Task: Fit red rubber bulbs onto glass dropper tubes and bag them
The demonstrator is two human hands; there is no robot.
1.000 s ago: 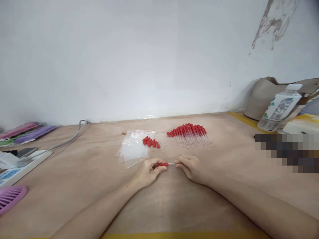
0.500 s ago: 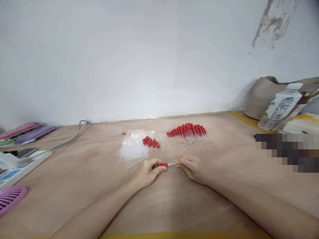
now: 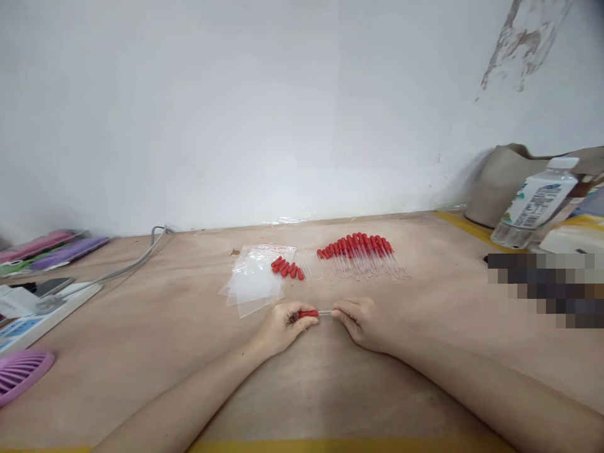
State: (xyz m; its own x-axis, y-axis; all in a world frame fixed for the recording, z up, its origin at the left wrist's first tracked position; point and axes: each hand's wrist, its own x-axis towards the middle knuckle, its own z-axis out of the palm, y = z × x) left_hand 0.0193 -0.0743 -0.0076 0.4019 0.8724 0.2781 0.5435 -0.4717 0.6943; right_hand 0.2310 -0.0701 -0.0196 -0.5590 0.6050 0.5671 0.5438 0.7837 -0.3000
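Observation:
Between my hands, low over the table, is a dropper lying crosswise. My left hand (image 3: pixel 287 324) pinches its red rubber bulb (image 3: pixel 309 313). The fingers of my right hand (image 3: pixel 356 321) are closed on the clear glass tube (image 3: pixel 325 313), whose far end they hide. Bulb and tube meet in the gap between the hands. Beyond them lie several loose red bulbs (image 3: pixel 285 269) on and beside clear plastic bags (image 3: pixel 255 280). Bare clear tubes (image 3: pixel 311 267) lie to their right. Farther right is a row of droppers with red bulbs (image 3: pixel 358 245), tubes pointing toward me.
At the left are a power strip (image 3: pixel 51 318) with a grey cable (image 3: pixel 136 255), a purple fan-like grille (image 3: pixel 23 374) and packaged colourful items (image 3: pixel 66 255). A plastic bottle (image 3: pixel 538 201) and a grey-beige bag (image 3: pixel 495 182) stand at the right. The white wall (image 3: pixel 264 113) bounds the back.
My right hand's fingers have bunched closer around the tube. My left hand keeps its pinch on the bulb. The whole view has shifted slightly.

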